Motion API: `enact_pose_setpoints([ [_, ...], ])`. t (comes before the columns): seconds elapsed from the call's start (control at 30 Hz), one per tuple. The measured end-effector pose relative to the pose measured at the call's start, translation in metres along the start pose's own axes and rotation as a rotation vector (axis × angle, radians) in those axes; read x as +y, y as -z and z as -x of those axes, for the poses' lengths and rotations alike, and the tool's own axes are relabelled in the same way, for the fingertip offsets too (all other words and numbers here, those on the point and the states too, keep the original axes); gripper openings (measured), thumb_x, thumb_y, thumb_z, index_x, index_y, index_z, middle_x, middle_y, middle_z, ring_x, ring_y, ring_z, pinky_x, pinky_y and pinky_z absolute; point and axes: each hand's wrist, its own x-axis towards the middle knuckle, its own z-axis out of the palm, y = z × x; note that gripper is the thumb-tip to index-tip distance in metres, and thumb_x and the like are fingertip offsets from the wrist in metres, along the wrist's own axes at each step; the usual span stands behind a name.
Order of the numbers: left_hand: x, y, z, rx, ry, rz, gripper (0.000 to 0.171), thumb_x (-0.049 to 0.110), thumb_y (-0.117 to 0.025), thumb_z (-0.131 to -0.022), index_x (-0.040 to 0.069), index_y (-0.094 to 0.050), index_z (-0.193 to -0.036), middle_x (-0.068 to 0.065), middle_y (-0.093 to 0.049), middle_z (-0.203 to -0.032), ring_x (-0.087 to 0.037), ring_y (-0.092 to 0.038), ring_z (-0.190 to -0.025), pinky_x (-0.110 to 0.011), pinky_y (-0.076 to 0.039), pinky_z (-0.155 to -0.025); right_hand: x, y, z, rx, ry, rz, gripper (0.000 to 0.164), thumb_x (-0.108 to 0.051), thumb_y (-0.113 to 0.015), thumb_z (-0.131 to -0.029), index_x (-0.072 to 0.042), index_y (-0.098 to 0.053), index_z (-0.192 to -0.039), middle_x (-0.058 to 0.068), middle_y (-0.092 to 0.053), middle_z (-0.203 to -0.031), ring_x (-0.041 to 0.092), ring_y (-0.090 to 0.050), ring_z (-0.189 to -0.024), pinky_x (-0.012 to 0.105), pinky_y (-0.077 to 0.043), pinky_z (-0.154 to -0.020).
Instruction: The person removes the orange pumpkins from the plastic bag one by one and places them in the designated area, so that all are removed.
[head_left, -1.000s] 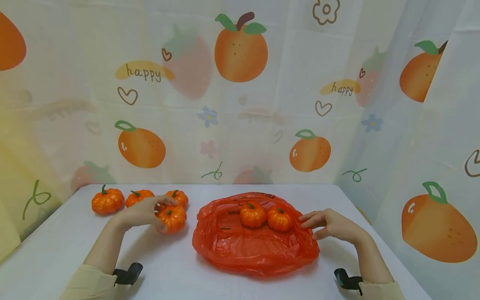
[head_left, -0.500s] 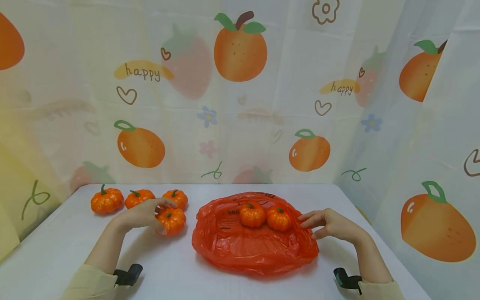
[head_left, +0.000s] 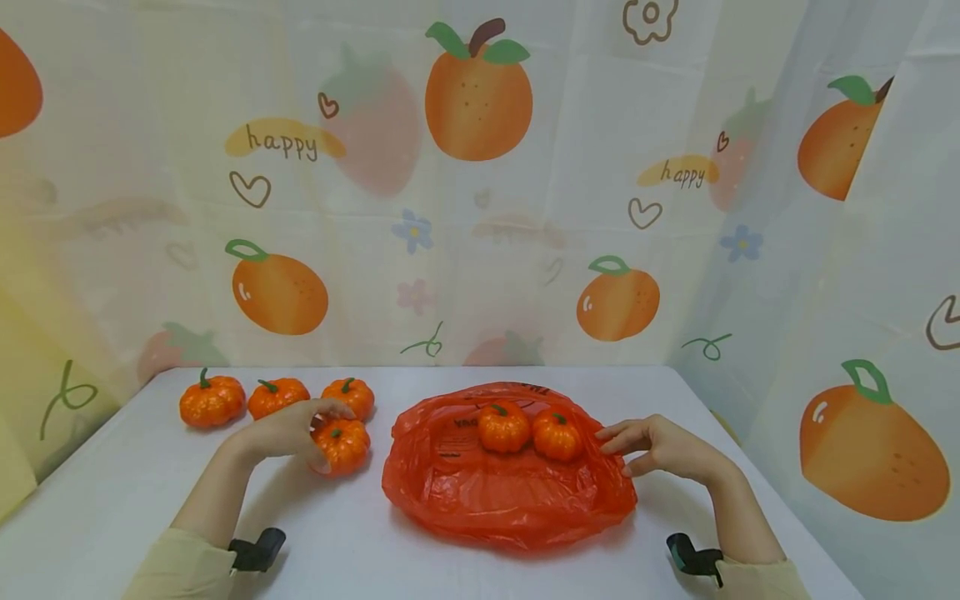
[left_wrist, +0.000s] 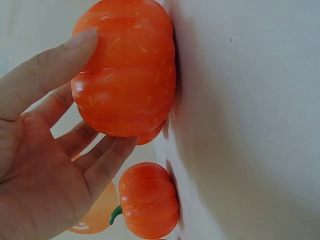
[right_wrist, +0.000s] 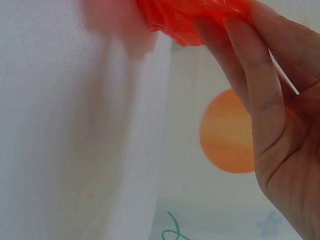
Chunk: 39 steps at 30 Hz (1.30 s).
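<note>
My left hand [head_left: 288, 429] holds a small orange toy pumpkin [head_left: 345, 446] with a short green stem, thumb on the near side and fingers round the far side. In the left wrist view this pumpkin [left_wrist: 125, 70] fills the top, close against the white table. A red plastic bag [head_left: 517, 508] lies spread with its mouth open in the middle of the table. Two pumpkins [head_left: 503, 427] sit side by side in it. At the bag's right edge, my right hand [head_left: 663, 450] grips the thin plastic between thumb and fingertips. The right wrist view shows those fingertips on the crumpled red edge.
Three more pumpkins stand at the back left: one at the far left [head_left: 212, 402], one partly behind my left hand [head_left: 276, 396], one just behind the held pumpkin [head_left: 352, 397]. A fruit-print curtain [head_left: 360, 275] hangs behind the white table [head_left: 450, 575].
The pumpkin in my left hand has shifted slightly toward me, away from the one behind it. My right hand stays at the bag's edge. The head view has tilted a little.
</note>
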Motion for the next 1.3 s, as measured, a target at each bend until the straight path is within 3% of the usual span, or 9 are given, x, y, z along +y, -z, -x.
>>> enact_pose_setpoints([
  [0.17, -0.001, 0.0, 0.001, -0.012, 0.002, 0.002, 0.064, 0.004, -0.081, -0.064, 0.014, -0.06, -0.124, -0.015, -0.055, -0.127, -0.032, -0.05, -0.116, -0.045, -0.054, -0.09, 0.0, 0.0, 0.0, 0.002, -0.006, -0.002, 0.034, -0.006, -0.067, -0.084, -0.004, -0.072, -0.118, 0.027, -0.058, -0.137, 0.044, -0.062, -0.119, 0.057, -0.054, -0.096],
  [0.4, -0.005, 0.003, 0.003, -0.046, -0.049, 0.019, 0.064, 0.002, -0.079, -0.066, 0.011, -0.058, -0.125, -0.018, -0.052, -0.131, -0.032, -0.051, -0.115, -0.039, -0.052, -0.089, -0.001, 0.001, 0.001, 0.002, -0.01, 0.002, 0.034, -0.007, -0.067, -0.084, -0.004, -0.072, -0.118, 0.027, -0.058, -0.138, 0.043, -0.063, -0.119, 0.053, -0.056, -0.095],
  [0.77, -0.004, 0.002, 0.007, -0.02, -0.027, 0.029, 0.064, 0.006, -0.08, -0.067, 0.013, -0.058, -0.126, -0.017, -0.055, -0.13, -0.034, -0.05, -0.119, -0.047, -0.053, -0.093, -0.001, 0.0, 0.0, -0.002, -0.013, 0.004, 0.034, -0.007, -0.067, -0.084, -0.004, -0.072, -0.118, 0.027, -0.058, -0.137, 0.044, -0.062, -0.12, 0.051, -0.056, -0.095],
  [1.07, -0.006, 0.006, 0.011, -0.003, -0.062, 0.032, 0.062, 0.008, -0.078, -0.072, 0.009, -0.057, -0.13, -0.017, -0.059, -0.128, -0.035, -0.055, -0.119, -0.054, -0.05, -0.098, -0.001, 0.0, 0.001, -0.002, -0.008, 0.003, 0.034, -0.007, -0.067, -0.084, -0.003, -0.071, -0.118, 0.027, -0.058, -0.137, 0.044, -0.062, -0.119, 0.053, -0.055, -0.095],
  [1.3, -0.003, 0.009, 0.014, 0.004, -0.08, 0.063, 0.06, 0.009, -0.078, -0.074, 0.006, -0.057, -0.13, -0.02, -0.057, -0.131, -0.043, -0.051, -0.123, -0.054, -0.052, -0.097, 0.0, 0.0, 0.0, -0.001, -0.01, 0.002, 0.034, -0.007, -0.067, -0.084, -0.003, -0.072, -0.118, 0.027, -0.058, -0.138, 0.044, -0.062, -0.119, 0.049, -0.057, -0.094],
])
